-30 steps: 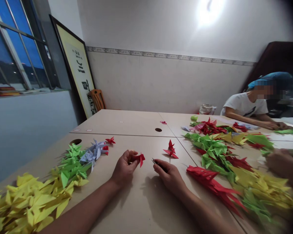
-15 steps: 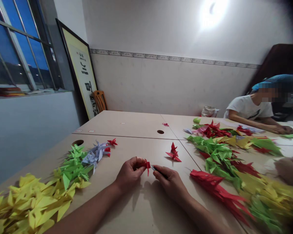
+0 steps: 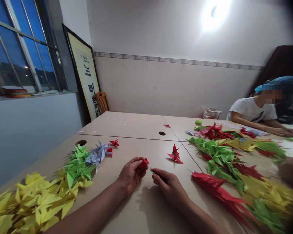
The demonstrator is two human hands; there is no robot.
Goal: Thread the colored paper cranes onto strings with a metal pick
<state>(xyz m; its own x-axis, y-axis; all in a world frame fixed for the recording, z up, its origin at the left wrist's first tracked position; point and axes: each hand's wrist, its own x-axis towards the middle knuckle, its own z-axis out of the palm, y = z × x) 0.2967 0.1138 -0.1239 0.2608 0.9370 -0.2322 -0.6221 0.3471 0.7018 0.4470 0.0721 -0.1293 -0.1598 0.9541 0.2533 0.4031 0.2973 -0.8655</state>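
Near the middle of the table [image 3: 127, 208], my left hand [image 3: 132, 175] pinches a small folded red paper piece [image 3: 145, 162] between thumb and fingers. My right hand [image 3: 169, 185] is closed around a slim dark tool with a pointed metal tip [image 3: 151, 170]; its exact kind is hard to make out. The tip points toward the red piece, with a small gap between them. Just beyond my right hand lie red folded paper shapes [image 3: 175, 155]. A long red paper stack [image 3: 217, 193] lies to the right of that hand.
Yellow [image 3: 36, 201], green [image 3: 79, 164] and pale blue folded papers [image 3: 99, 155] lie on the left. More green [image 3: 217, 156], red and yellow papers cover the right. A person in a white shirt [image 3: 255, 109] sits at the far right; a blurred hand [image 3: 291, 170] shows at the right edge.
My left hand has turned, and the red piece in it now faces differently, slightly further from the tool's tip. The view has shifted a little.
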